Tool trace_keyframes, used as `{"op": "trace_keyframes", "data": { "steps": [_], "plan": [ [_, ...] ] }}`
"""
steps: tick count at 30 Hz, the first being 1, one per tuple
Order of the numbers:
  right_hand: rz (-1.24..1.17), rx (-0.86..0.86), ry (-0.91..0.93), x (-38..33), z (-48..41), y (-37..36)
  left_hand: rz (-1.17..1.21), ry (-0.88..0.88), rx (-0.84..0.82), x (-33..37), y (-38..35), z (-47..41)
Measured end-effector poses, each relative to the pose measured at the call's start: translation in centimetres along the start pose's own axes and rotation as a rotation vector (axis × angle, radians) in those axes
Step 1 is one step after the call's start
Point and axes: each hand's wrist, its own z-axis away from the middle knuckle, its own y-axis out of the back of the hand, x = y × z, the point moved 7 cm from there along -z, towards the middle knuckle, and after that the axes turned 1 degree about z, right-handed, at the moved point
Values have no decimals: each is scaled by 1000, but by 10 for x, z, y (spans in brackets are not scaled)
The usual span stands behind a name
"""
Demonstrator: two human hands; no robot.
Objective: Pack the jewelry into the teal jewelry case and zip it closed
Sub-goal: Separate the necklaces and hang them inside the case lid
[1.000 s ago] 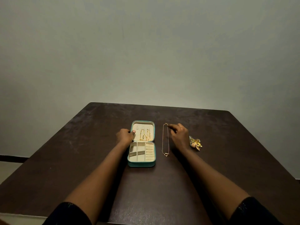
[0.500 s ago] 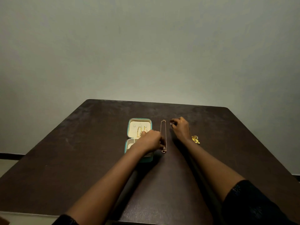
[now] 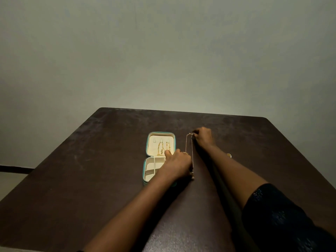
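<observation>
The necklace (image 3: 192, 151) lies just right of the case (image 3: 153, 148) on the table (image 3: 91, 179).

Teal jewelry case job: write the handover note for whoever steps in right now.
Right hand pinches the far end of the necklace, stretched on the table beside the case. Left hand is at its near end; grip hidden. The teal jewelry case lies open.
Done: gold pieces hang in the lid.
Left: the necklace, the small gold item by the right forearm, then zipping.
</observation>
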Motion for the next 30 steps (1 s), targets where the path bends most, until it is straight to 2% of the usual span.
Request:
{"op": "trace_keyframes", "data": {
  "steps": [3, 7, 13, 17, 19, 25, 30],
  "plan": [
    [57, -46, 11, -4, -7, -12, 24, -2, 4, -1, -1, -2],
    [248, -67, 48, -10, -11, -23, 22, -15, 41, -1, -1, -2],
    [281, -2, 58, -15, -14, -21, -14, -51, 122, 6, 2, 2],
    [388, -79, 96, -14, -15, -31, -11, -46, 109, 8, 2, 5],
    [294, -84, 35, -10, -19, -29, -12, -49, 78, 8, -2, 6],
    [-195, -22, -202, 0, -29, 4, 93, -114, 101, 11, 11, 11],
    [-708, -72, -433, 15, -21, 16, 162, -162, 164, 10, 38, 19]
  ]
}}
